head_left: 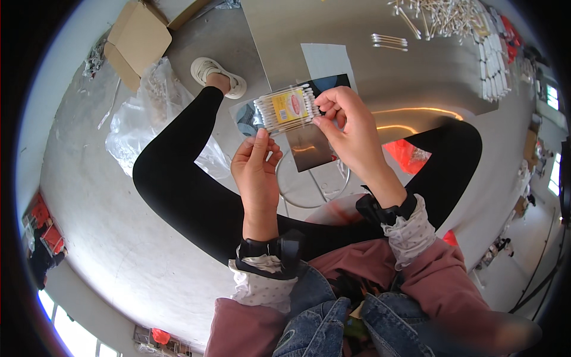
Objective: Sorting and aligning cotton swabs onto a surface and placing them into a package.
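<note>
A flat pack of cotton swabs [287, 109], its row of white tips showing at both ends and a yellow label in the middle, is held up in front of me. My right hand [348, 125] pinches its right end between thumb and curled fingers. At the lower left corner, the thumb and fingers of my left hand [257, 166] close on the pack's edge. Behind the pack shows a flat piece with a dark blue pattern [334, 82]; whether it touches the pack I cannot tell.
Ahead is a metal-topped table [357, 71] bearing a heap of loose cotton swabs [452, 18], a few swabs in a row [389, 41], stacked swab bundles [493, 68] and a pale sheet [333, 59]. Clear plastic bags [157, 107] and an open cardboard box [140, 35] lie on the floor to the left.
</note>
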{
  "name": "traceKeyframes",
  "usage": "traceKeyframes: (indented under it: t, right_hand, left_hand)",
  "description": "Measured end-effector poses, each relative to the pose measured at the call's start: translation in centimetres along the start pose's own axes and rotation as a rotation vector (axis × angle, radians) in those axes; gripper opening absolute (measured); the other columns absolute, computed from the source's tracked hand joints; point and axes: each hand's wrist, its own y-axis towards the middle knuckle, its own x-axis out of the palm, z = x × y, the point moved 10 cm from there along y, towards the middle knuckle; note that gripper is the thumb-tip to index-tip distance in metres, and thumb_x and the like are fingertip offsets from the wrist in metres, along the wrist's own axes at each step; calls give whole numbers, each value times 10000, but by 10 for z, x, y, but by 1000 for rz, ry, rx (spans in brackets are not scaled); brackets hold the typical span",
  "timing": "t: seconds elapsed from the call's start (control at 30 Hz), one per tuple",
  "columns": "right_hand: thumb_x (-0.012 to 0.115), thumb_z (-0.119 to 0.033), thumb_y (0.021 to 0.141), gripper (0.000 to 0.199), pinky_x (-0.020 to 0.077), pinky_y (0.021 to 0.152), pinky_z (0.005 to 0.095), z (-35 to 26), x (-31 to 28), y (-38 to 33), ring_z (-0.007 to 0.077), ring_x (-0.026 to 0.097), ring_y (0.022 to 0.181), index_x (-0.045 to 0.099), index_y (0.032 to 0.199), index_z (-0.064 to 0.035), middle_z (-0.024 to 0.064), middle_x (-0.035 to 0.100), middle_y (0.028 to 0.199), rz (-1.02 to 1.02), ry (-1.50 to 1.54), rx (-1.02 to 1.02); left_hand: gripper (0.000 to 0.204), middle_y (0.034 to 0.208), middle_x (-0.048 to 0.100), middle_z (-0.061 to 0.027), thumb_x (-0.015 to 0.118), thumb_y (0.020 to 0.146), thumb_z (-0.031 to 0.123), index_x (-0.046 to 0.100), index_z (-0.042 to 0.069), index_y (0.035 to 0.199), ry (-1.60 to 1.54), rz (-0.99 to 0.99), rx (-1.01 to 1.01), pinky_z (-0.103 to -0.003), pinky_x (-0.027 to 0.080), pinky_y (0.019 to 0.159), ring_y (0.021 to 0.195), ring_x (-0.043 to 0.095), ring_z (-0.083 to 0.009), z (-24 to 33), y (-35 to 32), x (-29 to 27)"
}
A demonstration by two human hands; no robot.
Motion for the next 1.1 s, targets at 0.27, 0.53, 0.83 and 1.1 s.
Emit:
traceKeyframes:
  t: [0.27, 0.53, 0.83, 1.1]
  right_hand:
    - [679, 82, 830, 260, 477, 681, 264, 13, -4, -2, 145, 596, 781, 589, 1042, -39, 55, 613, 962, -3, 109, 106]
    - [660, 81, 837, 215, 466, 660, 284, 5, -13, -4, 153, 602, 749, 611, 1014, -30, 53, 630, 892, 60, -23, 40]
    - [681, 51, 866, 179, 452, 665, 255, 1, -6, -10, 119, 599, 764, 633, 1018, -31, 33, 675, 899, 105, -168, -40]
    - [665, 70, 857, 209, 493, 690, 314, 3, -10, -11, 204, 614, 780, 593, 1026, -30, 73, 638, 900, 81, -147, -41]
  left_hand:
    - [154, 821, 639, -17, 704, 962, 190, 650, 75, 874, -52, 21, -39, -264, 498, 720, 756, 604, -106, -6, 1, 1]
    - [124, 829, 637, 0, 669, 977, 185, 657, 88, 900, -58, 22, -59, -274, 503, 724, 775, 610, -99, -5, 1, -2]
    - [109, 827, 635, 3, 680, 972, 176, 663, 84, 915, -60, 8, -51, -266, 508, 716, 771, 607, -93, -3, 1, -1]
    - [119, 824, 641, -11, 715, 949, 171, 657, 74, 912, -68, 41, -58, -264, 508, 708, 748, 604, -104, -4, 0, -1]
